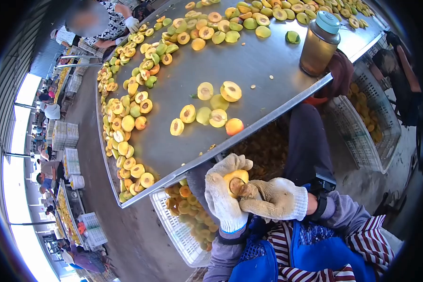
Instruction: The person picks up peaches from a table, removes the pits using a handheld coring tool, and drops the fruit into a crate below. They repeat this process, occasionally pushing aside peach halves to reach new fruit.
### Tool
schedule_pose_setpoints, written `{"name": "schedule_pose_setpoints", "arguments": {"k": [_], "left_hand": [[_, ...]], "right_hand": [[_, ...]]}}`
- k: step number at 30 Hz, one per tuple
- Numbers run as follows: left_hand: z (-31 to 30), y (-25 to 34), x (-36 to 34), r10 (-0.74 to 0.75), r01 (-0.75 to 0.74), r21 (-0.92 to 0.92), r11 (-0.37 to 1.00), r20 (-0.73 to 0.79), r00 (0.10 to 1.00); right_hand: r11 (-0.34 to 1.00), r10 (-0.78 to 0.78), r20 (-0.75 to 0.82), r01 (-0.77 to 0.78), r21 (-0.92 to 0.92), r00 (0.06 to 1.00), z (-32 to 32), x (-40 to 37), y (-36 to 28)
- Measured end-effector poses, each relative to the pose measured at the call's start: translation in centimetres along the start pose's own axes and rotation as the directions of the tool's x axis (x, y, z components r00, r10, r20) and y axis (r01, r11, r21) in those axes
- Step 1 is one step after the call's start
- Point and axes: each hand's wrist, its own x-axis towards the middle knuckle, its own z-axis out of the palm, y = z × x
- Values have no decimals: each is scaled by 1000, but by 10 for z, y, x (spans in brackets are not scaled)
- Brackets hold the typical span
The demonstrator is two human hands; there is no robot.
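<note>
My left hand (223, 195), in a stained white knit glove, is wrapped round a yellow apricot half (236, 177) just below the table edge. My right hand (279, 199), gloved too, is closed with thumb and fingertips pressed against the cut side of that fruit. Whether its fingertips grip the pit or a small tool is hidden. On the metal table (174, 84) in front lies a small group of apricot halves (217, 118), some with pits showing, and a reddish apricot (234, 126) near the edge.
Many more apricot halves (127, 123) line the table's left and far sides. A lidded bottle (319, 44) stands at the right edge. Fruit-filled crates (174, 225) sit below left, with another crate (383, 155) at right. A co-worker (103, 21) stands across the table.
</note>
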Motion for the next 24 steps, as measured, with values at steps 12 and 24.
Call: {"name": "schedule_pose_setpoints", "arguments": {"k": [12,24], "left_hand": [[4,11,3,-10,-35,154,987,282,959],[-110,11,41,202,-11,743,669,-167,965]], "right_hand": [[728,126,634,-506,464,763,-20,-4,31],[547,-24,635,-522,655,772,-40,-4,65]]}}
